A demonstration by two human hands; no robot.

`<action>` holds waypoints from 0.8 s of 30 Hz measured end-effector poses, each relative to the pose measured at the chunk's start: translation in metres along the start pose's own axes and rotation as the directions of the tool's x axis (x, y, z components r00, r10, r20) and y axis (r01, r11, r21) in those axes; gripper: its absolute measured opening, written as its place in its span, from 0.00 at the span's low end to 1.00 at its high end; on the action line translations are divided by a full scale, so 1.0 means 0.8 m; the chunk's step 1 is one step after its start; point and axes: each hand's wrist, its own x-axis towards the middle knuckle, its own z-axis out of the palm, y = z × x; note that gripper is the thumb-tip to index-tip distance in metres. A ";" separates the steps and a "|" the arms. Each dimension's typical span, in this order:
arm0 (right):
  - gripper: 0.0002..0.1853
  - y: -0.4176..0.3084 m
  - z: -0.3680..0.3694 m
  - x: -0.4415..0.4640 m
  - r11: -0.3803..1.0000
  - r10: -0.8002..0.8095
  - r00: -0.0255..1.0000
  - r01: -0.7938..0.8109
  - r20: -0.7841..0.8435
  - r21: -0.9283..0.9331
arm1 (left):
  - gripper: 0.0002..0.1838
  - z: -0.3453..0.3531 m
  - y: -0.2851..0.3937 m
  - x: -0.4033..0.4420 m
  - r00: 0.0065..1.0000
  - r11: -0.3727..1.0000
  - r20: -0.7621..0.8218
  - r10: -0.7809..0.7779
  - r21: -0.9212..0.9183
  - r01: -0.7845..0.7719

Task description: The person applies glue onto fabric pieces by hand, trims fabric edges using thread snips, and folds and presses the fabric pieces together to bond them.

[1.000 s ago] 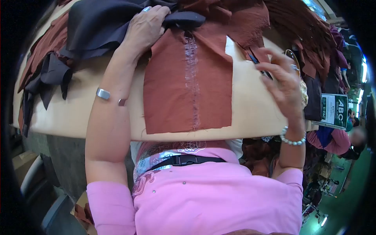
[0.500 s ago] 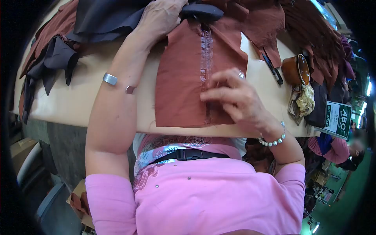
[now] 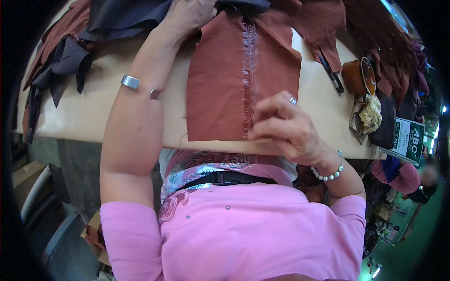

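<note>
A reddish-brown leather piece [image 3: 215,89] lies flat on the table, reaching its front edge. Down its middle runs a shiny, wet-looking strip [image 3: 248,61] along a seam. My left hand [image 3: 192,16] is closed at the piece's upper left corner, beside dark sheet material [image 3: 126,18]; its fingertips are partly hidden. My right hand [image 3: 283,124] is over the lower end of the strip, its fingers curled together and slightly blurred. Whatever those fingers may hold is too small or hidden to make out.
To the right stand a brown pot [image 3: 358,77], a crumpled yellowish wad [image 3: 371,114] and a black cutter-like tool [image 3: 330,72]. Brown pieces [image 3: 384,42] are heaped behind them. A green-and-white ABC box [image 3: 408,138] sits at the table's right edge. Another person's pink sleeve [image 3: 398,178] shows beyond.
My right hand has moved down the strip to near the piece's lower edge, and the shine now reaches further down. My left hand stays at the upper corner. The view has shifted slightly.
</note>
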 end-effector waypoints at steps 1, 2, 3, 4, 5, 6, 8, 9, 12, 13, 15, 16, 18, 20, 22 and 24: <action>0.09 -0.002 0.003 0.005 0.997 0.027 0.999 -0.030 -0.045 -0.070 | 0.15 0.000 0.002 0.000 1.000 1.000 0.009 -0.010 0.004 0.010; 0.06 -0.003 0.004 0.008 0.988 0.050 0.994 -0.063 -0.092 -0.140 | 0.15 -0.001 0.004 0.000 1.000 1.000 0.017 -0.019 0.008 0.019; 0.06 -0.003 0.004 0.005 0.980 0.013 0.999 -0.021 -0.042 -0.198 | 0.15 -0.002 0.004 0.001 0.999 1.000 0.021 -0.027 0.012 0.026; 0.06 -0.003 0.004 0.001 0.968 -0.024 1.000 0.026 0.009 -0.251 | 0.15 -0.001 0.003 0.002 0.999 0.999 0.030 -0.028 0.017 0.027; 0.07 -0.006 -0.003 0.000 0.978 -0.035 0.996 0.050 0.078 -0.201 | 0.15 0.000 0.002 0.001 0.999 0.999 0.035 -0.030 0.027 0.029; 0.07 -0.007 -0.008 0.000 0.987 -0.044 0.989 0.065 0.141 -0.150 | 0.14 -0.001 0.003 0.002 0.999 0.999 0.045 -0.028 0.034 0.026; 0.11 0.009 -0.019 0.014 0.998 0.018 0.999 -0.015 0.045 -0.059 | 0.15 -0.003 0.008 0.004 0.997 0.998 0.052 -0.052 0.033 0.050; 0.11 0.022 -0.022 0.027 0.996 0.059 0.997 -0.062 -0.050 -0.059 | 0.15 0.000 0.008 0.005 0.993 0.996 0.078 -0.084 0.040 0.081; 0.12 0.056 -0.031 0.063 0.936 0.068 0.984 -0.120 -0.162 -0.332 | 0.15 0.007 0.006 0.003 0.996 0.997 0.048 -0.069 0.042 0.067; 0.12 0.062 -0.032 0.070 0.879 0.053 0.985 -0.125 -0.166 -0.461 | 0.15 0.006 0.007 0.002 0.997 0.997 0.038 -0.061 0.042 0.059; 0.13 0.058 -0.030 0.067 0.732 -0.084 0.993 0.008 -0.078 -0.681 | 0.15 0.006 0.008 0.001 0.996 0.996 0.032 -0.081 0.037 0.080; 0.13 0.054 -0.027 0.064 0.634 -0.143 0.990 0.078 -0.017 -0.769 | 0.15 0.006 0.008 0.002 0.995 0.995 0.043 -0.089 0.041 0.087; 0.13 0.035 -0.019 0.050 0.626 -0.167 0.985 0.146 0.051 -0.766 | 0.16 0.005 0.010 0.003 0.992 0.994 0.068 -0.107 0.046 0.104; 0.13 0.021 -0.022 0.035 0.607 -0.199 0.971 0.228 0.132 -0.761 | 0.15 0.005 0.010 0.003 0.992 0.993 0.066 -0.112 0.048 0.109; 0.14 0.020 -0.024 0.033 0.782 -0.159 0.982 0.189 0.103 -0.594 | 0.14 0.007 0.009 0.004 0.992 0.994 0.066 -0.108 0.040 0.105; 0.15 0.027 -0.032 0.043 0.865 -0.113 0.991 0.131 0.067 -0.484 | 0.14 0.007 0.009 0.004 0.994 0.994 0.044 -0.104 0.042 0.103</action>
